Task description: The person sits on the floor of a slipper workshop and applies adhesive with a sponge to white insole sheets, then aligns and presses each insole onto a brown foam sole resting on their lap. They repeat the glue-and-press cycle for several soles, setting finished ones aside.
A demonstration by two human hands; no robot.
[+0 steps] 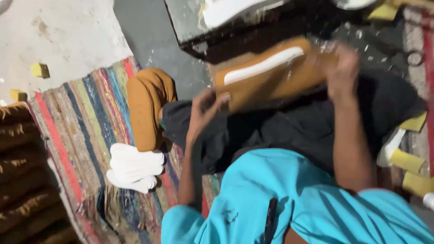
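Note:
I hold a tan-brown shoe upper with a white stripe (266,74) over my lap, blurred by motion. My left hand (205,110) grips its near left end. My right hand (341,72) grips its right end. A second tan-brown shoe piece (147,101) lies on the striped rug by my left knee. Beside it sits a stack of white soles (135,167). I wear black trousers and a turquoise shirt.
A multicoloured striped rug (86,122) covers the floor at left. Yellow foam blocks (40,70) lie on the pale floor at far left and several more (407,160) at right. A dark work surface (194,22) holding a white sole (226,11) stands ahead. Brown stacked pieces (20,171) sit at bottom left.

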